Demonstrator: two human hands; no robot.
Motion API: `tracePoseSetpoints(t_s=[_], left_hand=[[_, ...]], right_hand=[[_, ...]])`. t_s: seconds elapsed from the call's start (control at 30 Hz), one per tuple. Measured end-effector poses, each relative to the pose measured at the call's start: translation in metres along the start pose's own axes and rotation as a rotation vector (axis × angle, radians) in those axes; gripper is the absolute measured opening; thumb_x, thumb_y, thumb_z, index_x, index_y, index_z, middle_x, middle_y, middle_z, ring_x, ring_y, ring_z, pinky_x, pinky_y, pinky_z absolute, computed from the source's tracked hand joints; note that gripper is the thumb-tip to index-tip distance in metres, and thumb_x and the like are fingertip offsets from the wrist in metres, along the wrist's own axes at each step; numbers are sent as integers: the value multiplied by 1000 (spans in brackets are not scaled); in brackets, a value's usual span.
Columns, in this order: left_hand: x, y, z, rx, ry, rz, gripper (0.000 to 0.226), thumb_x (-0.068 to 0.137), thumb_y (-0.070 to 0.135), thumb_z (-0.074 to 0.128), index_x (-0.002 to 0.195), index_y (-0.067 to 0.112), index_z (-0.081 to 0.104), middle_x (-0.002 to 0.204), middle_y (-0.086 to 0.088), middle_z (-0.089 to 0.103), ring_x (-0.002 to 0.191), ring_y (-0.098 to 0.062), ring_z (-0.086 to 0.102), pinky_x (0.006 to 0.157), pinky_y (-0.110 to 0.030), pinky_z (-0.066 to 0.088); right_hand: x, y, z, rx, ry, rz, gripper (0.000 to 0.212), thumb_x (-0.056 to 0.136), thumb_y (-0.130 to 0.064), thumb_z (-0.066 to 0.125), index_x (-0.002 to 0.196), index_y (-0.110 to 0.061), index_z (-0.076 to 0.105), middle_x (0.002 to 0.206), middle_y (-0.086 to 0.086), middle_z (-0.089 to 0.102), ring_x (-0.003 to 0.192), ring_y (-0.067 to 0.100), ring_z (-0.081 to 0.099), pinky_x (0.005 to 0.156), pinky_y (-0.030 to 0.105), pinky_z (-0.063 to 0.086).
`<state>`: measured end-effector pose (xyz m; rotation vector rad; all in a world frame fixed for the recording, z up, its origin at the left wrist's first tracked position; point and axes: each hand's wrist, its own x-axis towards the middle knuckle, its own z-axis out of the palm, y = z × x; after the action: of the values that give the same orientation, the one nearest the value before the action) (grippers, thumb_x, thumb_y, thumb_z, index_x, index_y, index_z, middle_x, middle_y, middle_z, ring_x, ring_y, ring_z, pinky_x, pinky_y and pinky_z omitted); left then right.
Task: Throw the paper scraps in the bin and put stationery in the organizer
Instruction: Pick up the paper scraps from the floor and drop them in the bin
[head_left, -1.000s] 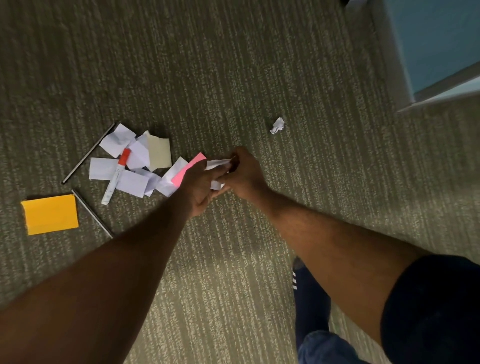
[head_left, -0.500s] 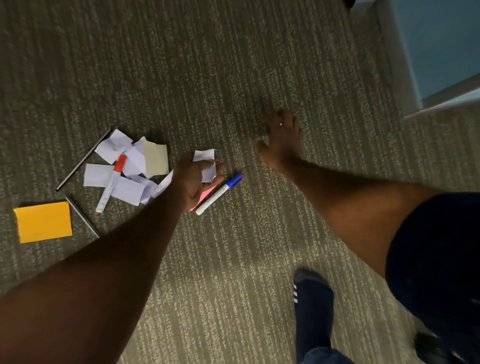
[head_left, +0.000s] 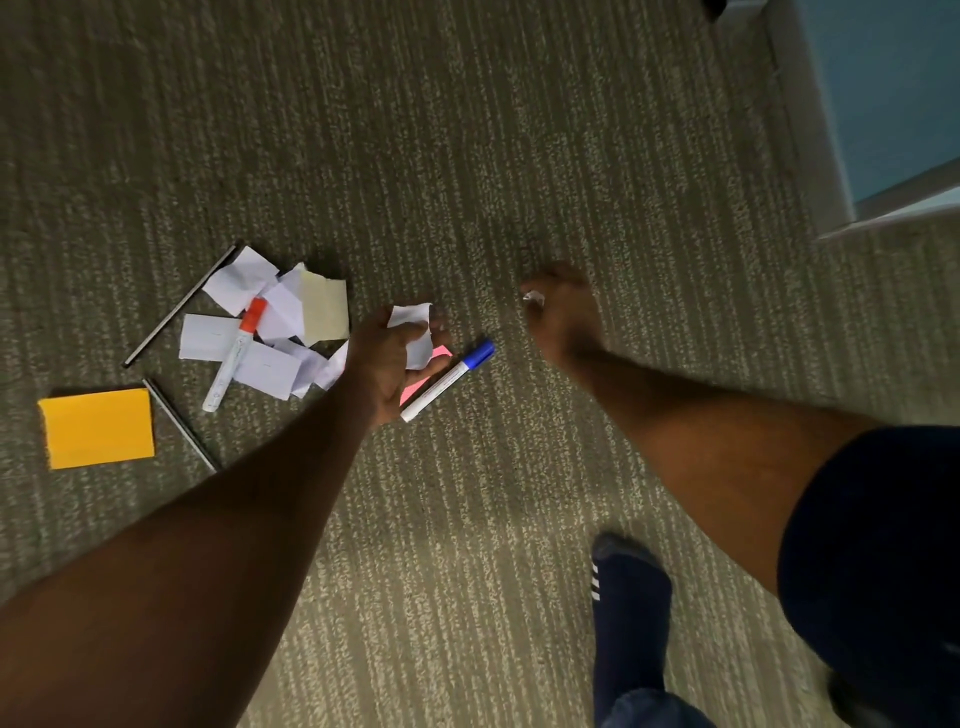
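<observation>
Left grip: the left hand (head_left: 387, 358) is curled around white paper scraps (head_left: 413, 330), fingers folded over them, a corner sticking up past the knuckles.
Right grip: the right hand (head_left: 563, 317) has its fingers bunched on a small crumpled scrap (head_left: 534, 299) at the fingertips; only a sliver of white shows.
Left arm: stretched long from the lower left, palm turned partly up, hand low over the carpet.
Right arm: reaches in from the right, a dark sleeve (head_left: 872, 545) at the upper arm, hand pointing down to the floor.
Near the left hand: a pink note (head_left: 436, 354) lies partly under it, and a blue-capped marker (head_left: 448, 380) lies touching the note's edge.
Paper pile: more loose white and cream scraps (head_left: 291, 322) lie left of the left hand, with a red-capped marker (head_left: 235, 358) across them.
Other stationery: two thin dark sticks, one (head_left: 179, 306) along the pile's left edge, one (head_left: 179, 423) beside an orange sticky pad (head_left: 97, 428).
Floor: grey-green striped carpet (head_left: 415, 156), everything resting on it.
Room: a pale blue panel with a grey frame (head_left: 857, 104) stands at the upper right; a dark blue shoe (head_left: 628, 603) is planted below the right arm.
</observation>
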<state>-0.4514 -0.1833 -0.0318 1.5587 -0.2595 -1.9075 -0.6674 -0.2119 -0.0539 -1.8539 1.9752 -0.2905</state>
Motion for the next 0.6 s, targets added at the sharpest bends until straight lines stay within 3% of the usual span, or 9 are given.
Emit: tracePoseSetpoints(t_s=[0.13,0.27,0.37,0.47,0.53,0.6], left_hand=[[-10,2,-5,-48,-24,11,24,96,7,53,119,11,54,130,-21,56,116,-35,60,67,-33,60],[-23,-5,-15,-78,-54,-59,30,98,18,50,127,10,54,134,-19,57,118,-34,60,75,-41,60],[-38,-9,-26,-11,-109,-23,32,97,25,48,124,12,58,124,-13,66,114,-28,64,81,-42,56],[-49,-12,-39,-121,-102,-31,23,97,30,48,112,20,62,110,-7,70,103,-22,67,87,-43,55],[-53,-11,-50,-159,-109,-17,21,95,36,53,105,23,65,99,-4,73,94,-19,69,80,-37,55],[-57,-11,-59,-112,-134,26,16,92,35,57,96,23,67,86,-2,72,81,-16,69,70,-31,51]], right_hand=[[-21,-44,3,428,104,66,15,79,-4,64,92,-8,70,98,13,61,80,21,60,74,26,48],[-51,-88,16,572,60,-2,3,82,-8,64,81,-11,66,76,-2,60,72,18,56,66,27,43],[-73,-112,25,680,0,-9,6,85,-7,64,87,-12,67,77,-3,63,71,12,58,64,23,45],[-85,-129,35,715,-59,37,8,86,-13,65,94,-11,68,82,0,69,72,11,62,64,24,48],[-91,-137,41,688,-84,18,13,83,-16,69,95,-11,68,83,-3,67,71,5,58,64,19,44],[-97,-144,47,612,-118,-69,19,79,-17,71,96,-9,67,86,-1,65,76,10,57,68,21,42]])
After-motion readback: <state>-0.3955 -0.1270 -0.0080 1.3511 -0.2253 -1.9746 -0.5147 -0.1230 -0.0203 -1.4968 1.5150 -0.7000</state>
